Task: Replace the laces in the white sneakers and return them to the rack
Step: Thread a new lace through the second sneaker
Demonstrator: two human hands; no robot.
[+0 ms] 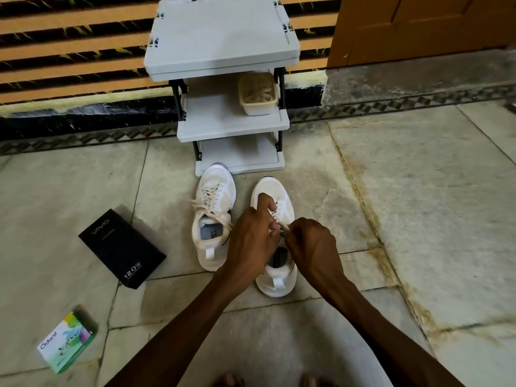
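— Where are the sneakers?

— Both stand on the stone floor [418, 191] just near of the grey rack [223, 46], toes pointing far, towards its lowest shelf. The left sneaker [215, 191] is laced up and nobody touches it. The right sneaker [280, 191] sits just beside it, a little nearer.

— And the hands?

— Both are over the right sneaker's tongue, almost touching each other. The left hand [252, 236] has its fingers curled, with one digit stretched far onto the eyelet rows. The right hand [312, 241] has fingertips drawn together in a pinch.

— On what?

— A white lace [283, 226]. A short stretch of it shows in the gap between the two hands, right above the shoe's opening, and each hand grips an end of that stretch. How far down it is threaded I cannot tell; the hands cover it.

— Anything else around?

— A beige tub [258, 107] on the rack's middle shelf, right side. A black box [121, 248] lies left of the sneakers, a green box [67, 342] nearer and further left. A brown door [418, 23] is far right.
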